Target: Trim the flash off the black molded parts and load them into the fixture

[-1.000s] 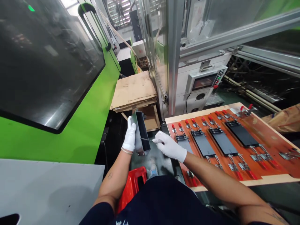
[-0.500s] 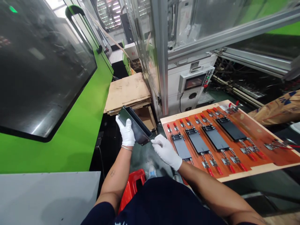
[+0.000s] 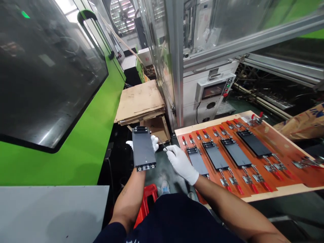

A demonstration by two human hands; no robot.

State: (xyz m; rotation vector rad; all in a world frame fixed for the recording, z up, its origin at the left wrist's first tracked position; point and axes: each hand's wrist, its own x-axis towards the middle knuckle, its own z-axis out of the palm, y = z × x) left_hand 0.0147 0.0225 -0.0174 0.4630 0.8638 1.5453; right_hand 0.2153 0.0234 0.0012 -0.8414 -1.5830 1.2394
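Observation:
My left hand [image 3: 154, 143] in a white glove holds up a black rectangular plate [image 3: 143, 150] with metal fittings at both ends. The plate hides most of that hand. My right hand [image 3: 181, 164], also gloved, pinches a thin metal pick or blade [image 3: 161, 143], whose tip is close to the plate's upper right edge. Just right of that hand lies an orange fixture board [image 3: 283, 145] with a pale wooden rim. Several similar black plates [image 3: 236, 152] sit on it, held by red-handled toggle clamps [image 3: 255, 184].
A green machine with a dark window [image 3: 50, 74] fills the left side, above a grey panel [image 3: 50, 212]. Stacked cardboard [image 3: 139, 103] lies ahead. A red stool [image 3: 146, 199] stands below my arms. A control box [image 3: 215, 90] sits on an aluminium-framed unit.
The black plate has turned in my left hand, from showing its hollow side to showing a flat face. It now stands more upright. The right hand's tool has come into view.

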